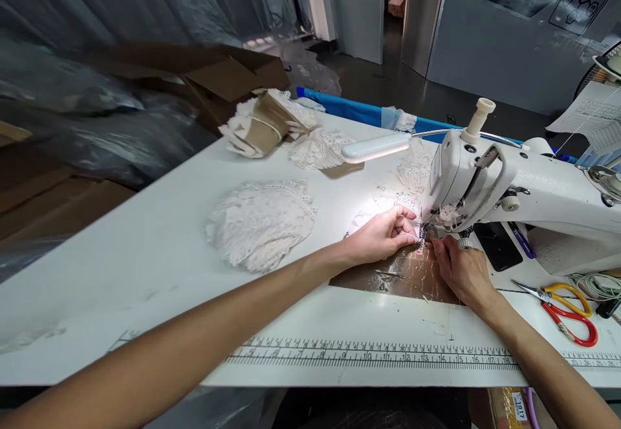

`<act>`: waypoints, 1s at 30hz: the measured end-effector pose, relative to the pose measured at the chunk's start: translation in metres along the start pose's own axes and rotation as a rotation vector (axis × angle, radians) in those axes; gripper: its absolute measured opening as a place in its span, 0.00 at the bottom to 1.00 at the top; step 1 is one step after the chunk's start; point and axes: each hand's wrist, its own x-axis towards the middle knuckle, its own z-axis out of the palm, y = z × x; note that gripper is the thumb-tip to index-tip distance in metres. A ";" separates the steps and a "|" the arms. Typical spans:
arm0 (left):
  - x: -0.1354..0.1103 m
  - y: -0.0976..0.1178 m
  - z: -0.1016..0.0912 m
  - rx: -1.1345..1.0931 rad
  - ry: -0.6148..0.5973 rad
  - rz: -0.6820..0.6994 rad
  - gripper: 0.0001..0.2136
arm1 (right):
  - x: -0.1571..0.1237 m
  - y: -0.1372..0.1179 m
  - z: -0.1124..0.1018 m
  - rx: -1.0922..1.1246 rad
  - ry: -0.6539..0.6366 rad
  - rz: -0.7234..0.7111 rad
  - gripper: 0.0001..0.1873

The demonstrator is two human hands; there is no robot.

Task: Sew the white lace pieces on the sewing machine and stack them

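My left hand lies on the white table with its fingers pinched together on a small pale piece of lace right at the needle of the white sewing machine. My right hand rests on the shiny metal plate in front of the needle, fingers curled and pressing the same small piece from the near side. The machine's lamp lights the spot brightly, so the piece itself is hard to make out.
A heap of white lace lies left of my arm, with more lace and brown card bundles further back. Red and yellow-handled scissors lie at the right. A printed ruler runs along the table's near edge. Cardboard boxes stand beyond.
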 end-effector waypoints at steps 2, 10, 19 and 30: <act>0.001 -0.001 -0.001 0.002 0.005 -0.007 0.11 | 0.003 -0.003 0.002 -0.052 0.024 -0.029 0.23; 0.005 -0.010 -0.005 -0.100 0.004 -0.091 0.18 | 0.008 -0.006 0.014 -0.072 0.154 -0.097 0.22; 0.006 0.001 -0.002 -0.094 0.058 -0.284 0.25 | 0.018 -0.006 0.027 -0.108 0.336 -0.227 0.25; 0.004 0.000 -0.004 0.090 0.017 -0.184 0.24 | 0.019 -0.005 0.031 -0.129 0.375 -0.252 0.22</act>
